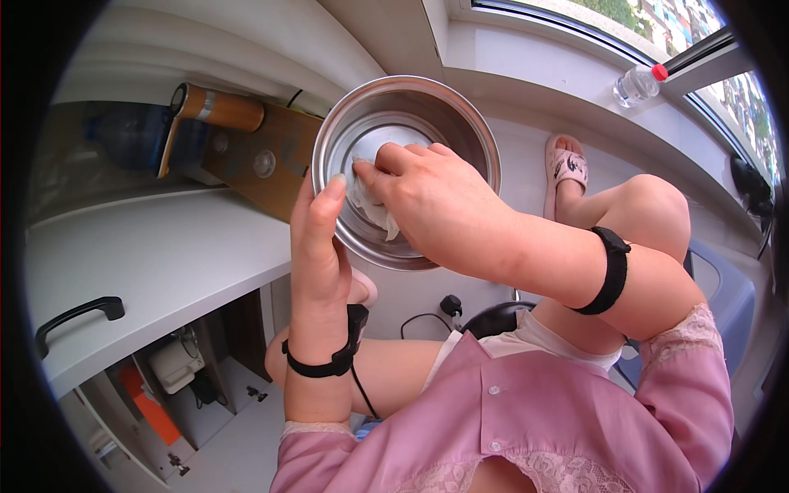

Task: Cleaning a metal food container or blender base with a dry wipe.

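Observation:
A round stainless steel pot (474, 132) is held up in front of me, its open mouth turned towards my face. My left hand (317, 228) grips its rim at the near left side, thumb over the edge and the other fingers hidden behind the wall. Inside the pot, my right hand (425, 191) pinches a crumpled white tissue (370, 206) against the bottom. Part of the tissue is covered by the fingers. Black straps circle both forearms.
A white cabinet (166, 240) with a black handle (80, 320) and open compartments stands at left. Behind it lie an orange-brown cylinder (231, 108) and a brown board (277, 154). A red-capped plastic bottle (636, 86) is on the windowsill. A black plug (451, 304) with its cord lies below the pot.

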`<state>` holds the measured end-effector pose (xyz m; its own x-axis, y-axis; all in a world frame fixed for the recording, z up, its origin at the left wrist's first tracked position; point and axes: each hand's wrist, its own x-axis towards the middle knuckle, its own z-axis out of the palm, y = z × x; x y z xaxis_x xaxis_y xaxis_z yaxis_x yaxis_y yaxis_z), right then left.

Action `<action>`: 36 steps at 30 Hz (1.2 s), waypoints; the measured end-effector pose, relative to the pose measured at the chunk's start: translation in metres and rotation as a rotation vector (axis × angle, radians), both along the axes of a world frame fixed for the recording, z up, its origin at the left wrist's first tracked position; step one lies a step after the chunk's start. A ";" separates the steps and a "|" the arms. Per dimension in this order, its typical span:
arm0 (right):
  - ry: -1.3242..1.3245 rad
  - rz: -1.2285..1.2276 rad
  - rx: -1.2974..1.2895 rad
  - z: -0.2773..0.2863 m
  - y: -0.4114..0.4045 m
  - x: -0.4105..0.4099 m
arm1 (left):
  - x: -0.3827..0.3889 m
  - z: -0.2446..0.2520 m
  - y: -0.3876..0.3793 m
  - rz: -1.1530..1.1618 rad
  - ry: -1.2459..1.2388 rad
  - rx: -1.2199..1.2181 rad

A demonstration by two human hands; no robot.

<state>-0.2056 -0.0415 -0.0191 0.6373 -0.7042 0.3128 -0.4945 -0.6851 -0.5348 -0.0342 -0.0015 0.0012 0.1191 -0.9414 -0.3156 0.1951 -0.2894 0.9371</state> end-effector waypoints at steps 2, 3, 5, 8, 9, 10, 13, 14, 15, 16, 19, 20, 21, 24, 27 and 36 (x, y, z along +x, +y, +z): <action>-0.011 0.036 0.010 -0.001 0.004 0.000 | 0.002 -0.001 0.000 -0.013 -0.003 0.009; -0.023 0.074 0.023 -0.001 0.007 0.000 | 0.004 -0.001 0.001 -0.024 -0.007 0.021; -0.014 0.060 0.018 -0.001 0.007 0.000 | 0.004 0.000 0.002 -0.034 -0.007 0.019; 0.015 0.019 -0.018 0.000 0.002 0.000 | 0.002 0.000 0.002 -0.029 -0.003 0.014; 0.035 -0.010 -0.050 0.001 0.000 0.000 | 0.001 0.001 0.002 -0.016 0.000 0.009; 0.034 -0.009 -0.052 0.002 0.000 -0.001 | 0.002 0.001 0.001 -0.015 0.000 0.007; 0.021 0.047 0.001 0.003 0.001 -0.002 | 0.003 -0.001 0.001 -0.012 0.006 0.015; 0.001 0.052 0.022 0.000 0.001 -0.002 | 0.004 -0.001 0.000 -0.009 -0.007 0.013; -0.020 0.059 0.045 -0.001 0.001 -0.001 | 0.004 -0.002 0.000 -0.005 -0.020 0.013; -0.020 0.060 0.046 -0.002 -0.001 -0.001 | 0.003 -0.002 0.001 -0.004 -0.020 0.015; -0.091 0.016 0.106 -0.004 -0.009 -0.001 | -0.001 0.001 0.000 0.015 -0.028 -0.013; -0.164 -0.006 0.180 -0.006 -0.010 0.000 | -0.002 0.003 -0.001 0.007 -0.021 -0.022; -0.237 -0.026 0.257 -0.005 -0.010 0.001 | -0.002 0.003 -0.001 0.001 -0.014 -0.029; -0.286 0.000 0.354 0.003 -0.015 -0.002 | 0.001 0.004 -0.001 -0.034 -0.025 -0.057; -0.270 -0.041 0.354 -0.002 -0.019 -0.001 | -0.003 0.007 -0.001 -0.115 -0.019 -0.068; -0.285 -0.167 0.365 -0.008 -0.025 0.000 | -0.014 0.012 0.000 -0.130 0.067 -0.045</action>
<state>-0.2060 -0.0660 -0.0271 0.4312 -0.8856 0.1724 -0.3806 -0.3518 -0.8552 -0.0486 -0.0018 0.0136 -0.0250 -0.9609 -0.2759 0.2208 -0.2745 0.9359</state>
